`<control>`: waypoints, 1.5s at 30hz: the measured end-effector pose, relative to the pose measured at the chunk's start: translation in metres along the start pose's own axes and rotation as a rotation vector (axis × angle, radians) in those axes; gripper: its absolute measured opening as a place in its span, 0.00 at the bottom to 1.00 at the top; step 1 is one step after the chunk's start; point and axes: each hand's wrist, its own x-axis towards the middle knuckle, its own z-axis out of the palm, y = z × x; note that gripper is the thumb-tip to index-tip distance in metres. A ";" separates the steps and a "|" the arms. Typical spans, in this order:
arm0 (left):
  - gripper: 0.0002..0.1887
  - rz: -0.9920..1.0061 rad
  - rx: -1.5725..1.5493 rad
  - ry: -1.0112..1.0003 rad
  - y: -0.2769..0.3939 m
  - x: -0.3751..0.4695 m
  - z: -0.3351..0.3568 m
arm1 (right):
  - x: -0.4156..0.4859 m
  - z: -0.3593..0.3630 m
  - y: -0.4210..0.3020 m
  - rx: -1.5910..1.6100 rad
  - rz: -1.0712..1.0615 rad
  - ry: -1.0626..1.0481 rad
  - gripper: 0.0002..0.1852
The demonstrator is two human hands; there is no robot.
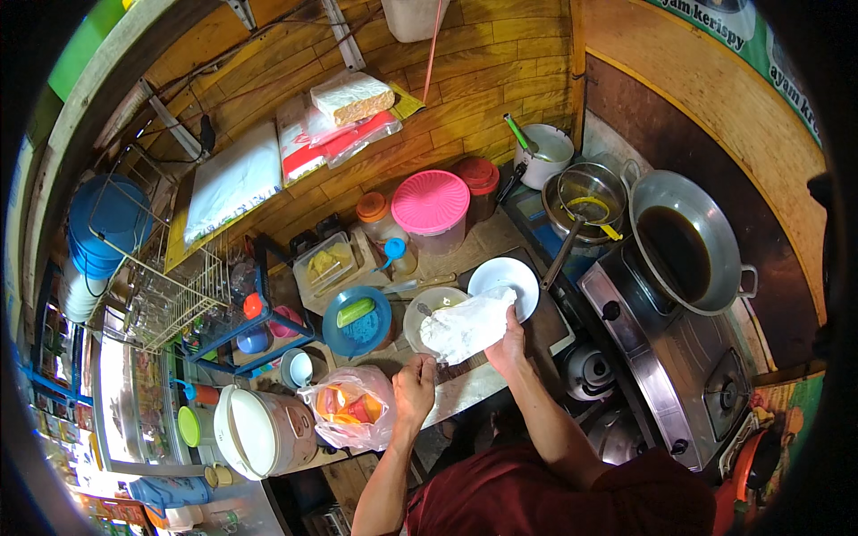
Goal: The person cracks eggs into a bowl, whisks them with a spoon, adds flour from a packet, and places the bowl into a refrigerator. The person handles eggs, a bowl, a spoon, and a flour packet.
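My right hand (507,345) grips a clear plastic bag of white powder (472,325), tilted over a pale bowl (413,327). The bag's left end lies over that bowl and hides part of it. My left hand (413,387) has its fingers pinched together at the bag's near lower corner. Something pale and a dark utensil end show inside the pale bowl. Partly behind the bag, a white bowl (513,278) rests on a dark board. A blue bowl (358,338) with a piece of green vegetable (355,312) on it stands to the left.
A knife (429,281) lies behind the bowls, near a pink-lidded tub (430,208). At right, a wok of dark liquid (677,248) sits on a gas stove (670,375). A plastic bag with orange packets (352,405) and a rice cooker (268,429) stand front left.
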 end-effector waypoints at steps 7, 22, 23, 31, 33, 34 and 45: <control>0.12 -0.281 -0.357 -0.082 -0.016 0.005 -0.006 | 0.001 -0.006 -0.006 0.025 0.031 -0.001 0.34; 0.11 -0.229 -0.454 0.068 -0.040 0.012 -0.031 | 0.004 -0.039 -0.042 0.087 -0.067 0.034 0.33; 0.10 -0.201 -0.414 0.088 -0.044 0.012 -0.028 | 0.003 -0.040 -0.043 0.092 -0.077 0.040 0.33; 0.06 0.413 0.430 0.182 -0.055 0.002 -0.005 | -0.006 -0.045 -0.045 0.118 -0.034 0.071 0.32; 0.07 0.449 0.402 0.222 -0.052 -0.004 -0.008 | -0.006 -0.046 -0.044 0.155 -0.009 0.074 0.32; 0.09 0.446 0.421 0.200 -0.050 -0.005 -0.010 | -0.006 -0.046 -0.043 0.147 -0.004 0.058 0.32; 0.10 -0.062 -0.119 0.526 0.012 -0.063 -0.058 | -0.021 -0.026 -0.006 0.101 0.254 -0.094 0.30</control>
